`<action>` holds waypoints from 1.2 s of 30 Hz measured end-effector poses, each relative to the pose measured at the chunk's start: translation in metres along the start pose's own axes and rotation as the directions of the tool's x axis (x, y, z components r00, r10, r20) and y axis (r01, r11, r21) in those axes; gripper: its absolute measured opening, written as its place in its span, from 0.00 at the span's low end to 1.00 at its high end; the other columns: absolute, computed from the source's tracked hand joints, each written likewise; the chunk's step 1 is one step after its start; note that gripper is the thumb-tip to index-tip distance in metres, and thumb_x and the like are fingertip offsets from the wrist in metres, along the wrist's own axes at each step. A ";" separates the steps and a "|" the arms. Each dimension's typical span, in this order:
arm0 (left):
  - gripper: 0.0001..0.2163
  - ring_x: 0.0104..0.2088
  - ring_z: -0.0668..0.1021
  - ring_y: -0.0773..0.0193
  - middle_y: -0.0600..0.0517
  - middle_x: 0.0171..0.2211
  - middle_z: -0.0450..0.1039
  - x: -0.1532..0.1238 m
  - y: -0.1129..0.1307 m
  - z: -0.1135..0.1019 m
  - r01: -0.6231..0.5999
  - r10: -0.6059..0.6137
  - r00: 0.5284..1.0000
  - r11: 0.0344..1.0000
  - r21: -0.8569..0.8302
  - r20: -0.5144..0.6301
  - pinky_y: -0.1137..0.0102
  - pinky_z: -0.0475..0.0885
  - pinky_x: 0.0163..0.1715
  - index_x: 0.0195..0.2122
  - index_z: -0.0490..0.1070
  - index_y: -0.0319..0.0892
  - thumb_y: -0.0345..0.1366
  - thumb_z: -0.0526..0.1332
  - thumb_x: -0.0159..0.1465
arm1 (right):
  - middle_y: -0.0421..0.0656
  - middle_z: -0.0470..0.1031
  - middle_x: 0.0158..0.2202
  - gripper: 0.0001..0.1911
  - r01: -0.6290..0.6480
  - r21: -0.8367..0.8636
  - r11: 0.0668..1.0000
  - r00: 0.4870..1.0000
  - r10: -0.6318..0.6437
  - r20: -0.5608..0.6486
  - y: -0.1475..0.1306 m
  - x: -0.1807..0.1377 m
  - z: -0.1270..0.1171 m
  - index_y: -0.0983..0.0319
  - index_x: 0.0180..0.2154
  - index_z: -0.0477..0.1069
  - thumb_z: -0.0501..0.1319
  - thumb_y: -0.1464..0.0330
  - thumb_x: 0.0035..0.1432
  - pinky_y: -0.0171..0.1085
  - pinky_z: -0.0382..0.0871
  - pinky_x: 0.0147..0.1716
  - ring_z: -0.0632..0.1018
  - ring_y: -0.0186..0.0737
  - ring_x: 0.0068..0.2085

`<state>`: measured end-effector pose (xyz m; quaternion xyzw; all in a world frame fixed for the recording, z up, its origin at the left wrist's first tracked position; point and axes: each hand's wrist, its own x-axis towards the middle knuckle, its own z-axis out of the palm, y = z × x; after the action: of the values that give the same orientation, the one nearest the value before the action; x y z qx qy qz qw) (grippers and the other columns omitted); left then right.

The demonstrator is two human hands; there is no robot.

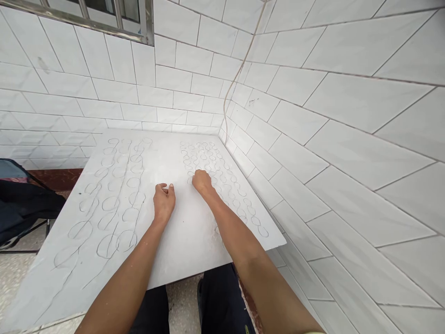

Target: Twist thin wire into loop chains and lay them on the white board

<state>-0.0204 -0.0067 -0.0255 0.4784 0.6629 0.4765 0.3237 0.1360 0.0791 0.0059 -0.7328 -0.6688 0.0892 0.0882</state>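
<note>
My left hand (164, 202) is over the middle of a white board (184, 241), fingers loosely curled in and thumb pointing up; nothing shows in it. To its right, my right hand (202, 181) is closed in a fist, down at the edge of a group of small drawn circles (236, 203). Whatever it may hold is hidden behind the fingers. Larger hand-drawn circles (110, 203), crossed by long wavy lines, cover the board's left part. Between the two groups runs a plain white strip.
White tiled walls (347, 139) meet in a corner behind and to the right of the board. A thin cable (239, 69) hangs down that corner. At the upper left is a barred window (118, 18). Dark cloth (24, 206) lies on a chair at the left.
</note>
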 end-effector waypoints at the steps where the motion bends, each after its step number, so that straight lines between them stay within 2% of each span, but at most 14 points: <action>1: 0.18 0.38 0.81 0.54 0.48 0.34 0.77 0.000 0.000 0.000 -0.001 0.001 1.000 1.000 0.006 0.001 0.60 0.72 0.44 0.52 0.65 0.40 0.49 0.55 0.69 | 0.54 0.78 0.42 0.11 -0.002 0.000 1.000 1.000 0.002 0.001 0.000 -0.002 -0.003 0.68 0.45 0.74 0.54 0.73 0.67 0.37 0.65 0.32 0.78 0.44 0.39; 5: 0.18 0.37 0.80 0.55 0.48 0.35 0.78 0.001 -0.001 0.000 -0.019 0.019 1.000 1.000 0.023 -0.002 0.61 0.71 0.43 0.52 0.65 0.40 0.47 0.55 0.69 | 0.54 0.78 0.42 0.16 0.016 -0.007 1.000 0.998 -0.017 -0.055 -0.003 -0.033 -0.018 0.68 0.45 0.74 0.49 0.66 0.72 0.38 0.64 0.36 0.78 0.46 0.41; 8: 0.16 0.38 0.80 0.55 0.47 0.36 0.78 0.002 -0.003 0.002 -0.048 0.049 0.999 0.996 0.072 -0.008 0.61 0.71 0.43 0.53 0.65 0.40 0.45 0.54 0.70 | 0.49 0.78 0.35 0.18 0.154 0.004 0.988 0.968 -0.150 -0.202 -0.009 -0.092 -0.020 0.64 0.42 0.74 0.48 0.63 0.73 0.38 0.62 0.33 0.77 0.43 0.35; 10: 0.15 0.39 0.79 0.53 0.46 0.37 0.77 0.003 -0.005 0.003 -0.082 0.081 0.997 0.987 0.142 0.011 0.61 0.71 0.43 0.53 0.65 0.40 0.43 0.53 0.70 | 0.45 0.76 0.31 0.18 0.263 0.042 0.964 0.945 -0.248 -0.214 -0.011 -0.143 -0.011 0.62 0.37 0.73 0.48 0.63 0.73 0.37 0.59 0.30 0.73 0.39 0.29; 12: 0.14 0.40 0.79 0.52 0.45 0.38 0.77 0.004 -0.008 0.004 -0.144 0.136 0.989 0.960 0.242 0.051 0.60 0.71 0.43 0.52 0.66 0.40 0.41 0.52 0.71 | 0.43 0.74 0.31 0.18 0.394 0.097 0.914 0.903 -0.364 -0.229 -0.008 -0.192 0.007 0.61 0.34 0.71 0.48 0.64 0.73 0.37 0.57 0.28 0.71 0.37 0.28; 14: 0.12 0.42 0.78 0.51 0.43 0.40 0.76 0.004 -0.012 0.007 -0.235 0.212 0.972 0.909 0.343 0.102 0.59 0.71 0.45 0.50 0.67 0.40 0.37 0.52 0.70 | 0.44 0.74 0.33 0.15 0.455 0.154 0.877 0.873 -0.405 -0.270 0.000 -0.230 0.028 0.61 0.34 0.70 0.50 0.67 0.72 0.38 0.59 0.30 0.73 0.39 0.33; 16: 0.10 0.43 0.78 0.51 0.41 0.43 0.74 0.003 -0.016 0.009 -0.324 0.288 0.946 0.849 0.417 0.148 0.59 0.71 0.46 0.47 0.69 0.40 0.34 0.51 0.69 | 0.46 0.73 0.36 0.10 0.465 0.205 0.861 0.861 -0.386 -0.330 0.010 -0.252 0.049 0.61 0.37 0.71 0.52 0.70 0.70 0.39 0.64 0.35 0.73 0.42 0.39; 19: 0.11 0.43 0.77 0.52 0.39 0.47 0.71 -0.001 -0.020 0.014 -0.405 0.357 0.914 0.771 0.492 0.193 0.59 0.72 0.45 0.48 0.69 0.39 0.31 0.50 0.68 | 0.47 0.72 0.38 0.08 0.518 0.198 0.832 0.815 -0.409 -0.411 0.020 -0.262 0.069 0.62 0.39 0.71 0.54 0.73 0.67 0.42 0.66 0.41 0.71 0.44 0.42; 22: 0.14 0.45 0.75 0.49 0.37 0.47 0.68 -0.005 -0.016 0.020 -0.406 0.351 0.912 0.710 0.575 0.212 0.57 0.71 0.47 0.51 0.67 0.37 0.28 0.50 0.67 | 0.46 0.70 0.37 0.06 0.538 0.156 0.829 0.795 -0.436 -0.422 0.022 -0.259 0.075 0.61 0.38 0.70 0.55 0.73 0.66 0.42 0.65 0.41 0.70 0.44 0.40; 27: 0.20 0.50 0.74 0.47 0.36 0.48 0.67 -0.006 -0.001 0.020 -0.309 0.175 0.948 0.717 0.625 0.267 0.57 0.69 0.50 0.54 0.64 0.37 0.23 0.53 0.60 | 0.45 0.69 0.36 0.06 0.515 0.130 0.847 0.801 -0.423 -0.424 0.017 -0.259 0.073 0.61 0.35 0.69 0.55 0.73 0.66 0.41 0.63 0.40 0.69 0.44 0.40; 33: 0.23 0.48 0.77 0.45 0.32 0.52 0.66 -0.003 0.018 0.009 -0.246 0.027 0.945 0.712 0.658 0.325 0.59 0.72 0.43 0.54 0.65 0.39 0.26 0.58 0.55 | 0.46 0.70 0.37 0.07 0.515 0.135 0.847 0.810 -0.428 -0.401 0.019 -0.260 0.073 0.61 0.35 0.69 0.54 0.72 0.67 0.41 0.62 0.41 0.69 0.44 0.41; 36: 0.24 0.51 0.76 0.44 0.32 0.54 0.66 -0.014 0.023 0.001 -0.256 0.005 0.933 0.711 0.655 0.360 0.58 0.72 0.46 0.52 0.66 0.39 0.28 0.60 0.52 | 0.46 0.71 0.37 0.07 0.514 0.141 0.846 0.811 -0.427 -0.400 0.019 -0.259 0.074 0.62 0.36 0.69 0.54 0.73 0.66 0.41 0.61 0.41 0.69 0.44 0.41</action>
<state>-0.0070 -0.0174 -0.0048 0.6836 0.6920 0.1285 0.1931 0.1125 -0.1799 -0.0668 -0.5301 -0.7872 0.0121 0.3149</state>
